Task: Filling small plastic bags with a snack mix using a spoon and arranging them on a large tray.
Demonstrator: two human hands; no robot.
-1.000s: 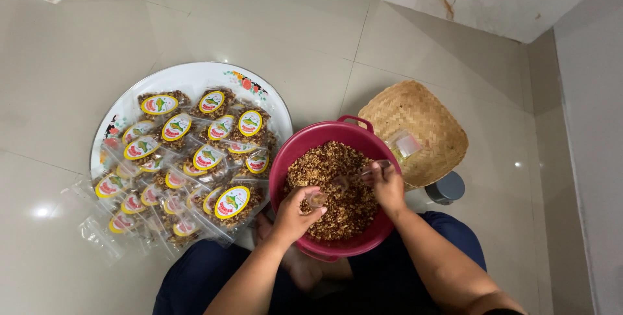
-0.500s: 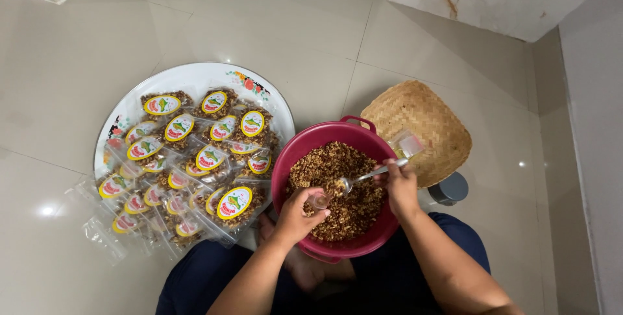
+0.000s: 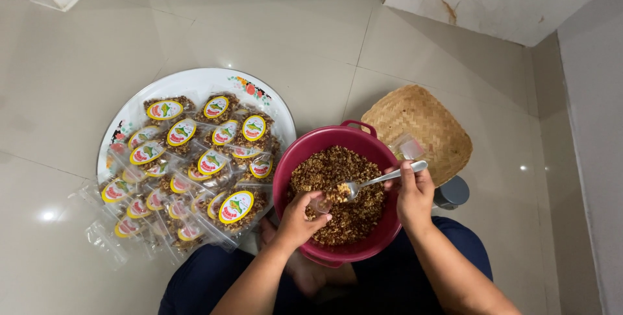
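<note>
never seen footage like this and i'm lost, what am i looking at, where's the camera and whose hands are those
The camera sits on a person's head and looks straight down, so both hands are that person's own. They sit on a pale tiled floor with a round dark red plastic basin in front of them, full of a brown crumbly snack mix. The right hand holds a metal spoon with some mix on it. The left hand holds a small clear bag open just under the spoon. On the person's left, a round white tray with a flower rim carries many filled clear packets with yellow oval labels. A woven straw lid lies behind the basin.
</note>
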